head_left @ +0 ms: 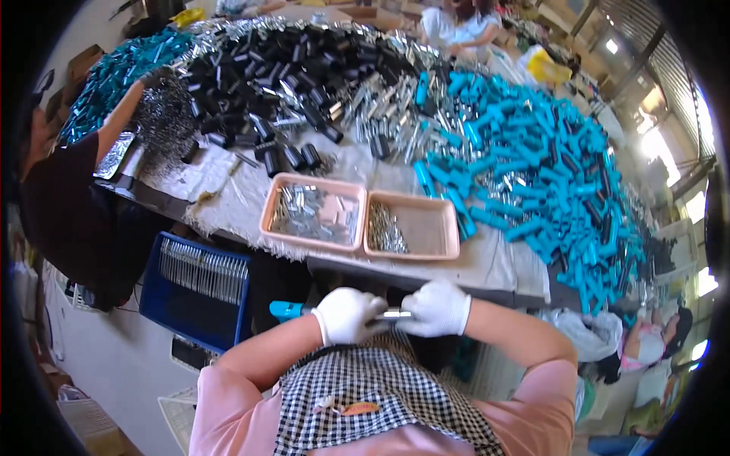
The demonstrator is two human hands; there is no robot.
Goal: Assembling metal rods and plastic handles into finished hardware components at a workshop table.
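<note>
Close in front of my apron, my white-gloved left hand (348, 315) is closed round a long piece with a teal end (287, 310), which sticks out to the left. Between the two hands a shiny metal tube (395, 314) shows, seemingly part of the same piece. My right hand (436, 308), also gloved, closes on its right end; the fingers hide what lies inside. Just beyond the hands, at the table's near edge, two pink trays stand side by side. Flat metal bits lie in the left tray (268, 220), small metal pieces in the right tray (454, 232).
A heap of black tubes (266, 76) fills the table's far middle. Teal handles (525, 167) pile up on the right, silver parts (391, 114) between. A blue crate (156, 292) with metal rods stands lower left. A co-worker's arm (120, 118) reaches in at left; another person sits far right.
</note>
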